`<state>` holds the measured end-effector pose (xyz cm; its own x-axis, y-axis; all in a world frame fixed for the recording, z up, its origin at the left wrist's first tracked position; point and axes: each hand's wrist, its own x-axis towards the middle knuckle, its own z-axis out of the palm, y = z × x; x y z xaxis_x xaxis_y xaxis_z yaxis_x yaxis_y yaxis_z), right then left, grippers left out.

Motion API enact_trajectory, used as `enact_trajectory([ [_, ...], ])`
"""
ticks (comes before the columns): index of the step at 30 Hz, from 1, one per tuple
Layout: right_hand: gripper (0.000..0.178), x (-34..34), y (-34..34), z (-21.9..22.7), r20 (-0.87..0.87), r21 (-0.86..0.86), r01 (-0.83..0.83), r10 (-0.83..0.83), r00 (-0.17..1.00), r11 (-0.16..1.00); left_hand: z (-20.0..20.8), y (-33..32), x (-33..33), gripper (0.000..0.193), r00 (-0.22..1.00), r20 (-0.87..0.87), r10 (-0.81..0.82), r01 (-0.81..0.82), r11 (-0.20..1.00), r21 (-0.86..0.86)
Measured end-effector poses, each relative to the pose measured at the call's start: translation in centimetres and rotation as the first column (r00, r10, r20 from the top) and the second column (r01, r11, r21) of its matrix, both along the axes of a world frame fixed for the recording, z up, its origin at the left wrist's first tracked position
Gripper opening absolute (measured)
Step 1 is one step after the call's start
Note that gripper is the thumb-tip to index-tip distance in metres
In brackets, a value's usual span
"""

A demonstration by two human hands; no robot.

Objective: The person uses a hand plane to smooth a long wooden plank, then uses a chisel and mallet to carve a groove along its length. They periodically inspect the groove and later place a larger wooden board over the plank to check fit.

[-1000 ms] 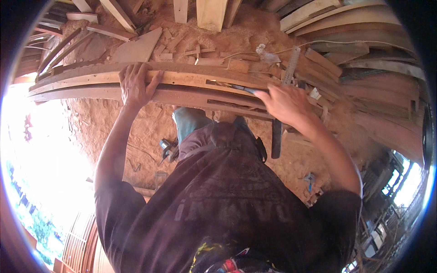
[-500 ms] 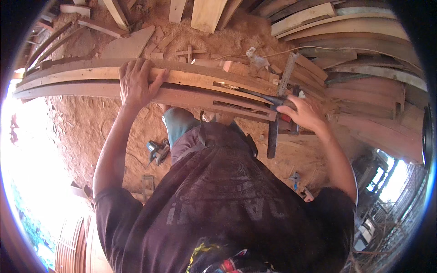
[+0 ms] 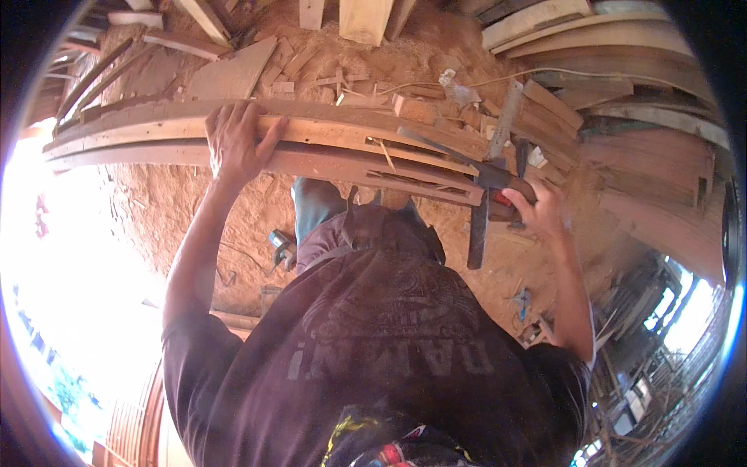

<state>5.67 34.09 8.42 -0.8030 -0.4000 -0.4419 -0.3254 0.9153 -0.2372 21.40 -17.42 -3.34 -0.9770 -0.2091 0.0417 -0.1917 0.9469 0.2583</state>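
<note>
Two long wooden beams (image 3: pixel 327 135) lie side by side across in front of me, with narrow slots cut near their right ends. My left hand (image 3: pixel 240 144) is closed over the beams left of their middle, fingers across the far one and thumb stretched along it. At the right end, my right hand (image 3: pixel 538 208) grips the dark handle of a chisel-like tool (image 3: pixel 440 145). Its thin blade points left, above the slotted far beam. A pale wood sliver (image 3: pixel 387 153) sticks up at the slots. The palm side of my right hand is hidden.
A flat metal bar (image 3: pixel 507 117) crosses beneath the beams' right end, with its dark near part towards me. Stacked boards (image 3: pixel 603 47) fill the far right. Offcuts and sawdust cover the ground. A power tool (image 3: pixel 282 245) lies near my legs; a cord runs at the back.
The tool's blade has come up out of the slot, and my right hand has moved right and slightly nearer. A wood sliver now stands at the slots. My left hand keeps its hold.
</note>
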Motion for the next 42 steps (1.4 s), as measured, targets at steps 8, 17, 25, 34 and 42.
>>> enact_trajectory([
  [8, 0.065, 1.0, -1.1, 11.4, -0.136, 0.386, -0.153, 0.221, 0.966, 0.91, -0.1, 0.1, -0.3, 0.042, 0.997, -0.058, -0.048, 0.048, 0.999, -0.001],
  [17, 0.072, -2.0, -8.7, 7.7, 0.073, 0.51, -0.272, 0.274, 0.959, 0.816, 0.1, 0.4, 0.3, 0.042, 0.999, -0.051, -0.01, 0.01, 1.0, -0.004],
  [25, 0.075, -1.1, -10.1, 6.3, 0.045, 0.428, -0.21, 0.212, 0.976, 0.879, -0.7, 0.3, 0.6, 0.046, 0.999, -0.048, -0.002, -0.003, 0.993, -0.118],
  [34, 0.078, -1.4, -8.5, 4.7, 0.106, 0.333, -0.216, 0.191, 0.976, 0.918, -0.5, 0.6, -0.2, 0.044, 0.993, -0.111, -0.041, 0.028, 0.993, -0.11],
  [42, 0.077, -1.2, -9.6, 3.0, 0.093, 0.246, -0.251, 0.235, 0.967, 0.936, -0.4, 1.2, 0.4, 0.051, 1.0, -0.029, -0.001, 0.0, 0.999, -0.044],
])
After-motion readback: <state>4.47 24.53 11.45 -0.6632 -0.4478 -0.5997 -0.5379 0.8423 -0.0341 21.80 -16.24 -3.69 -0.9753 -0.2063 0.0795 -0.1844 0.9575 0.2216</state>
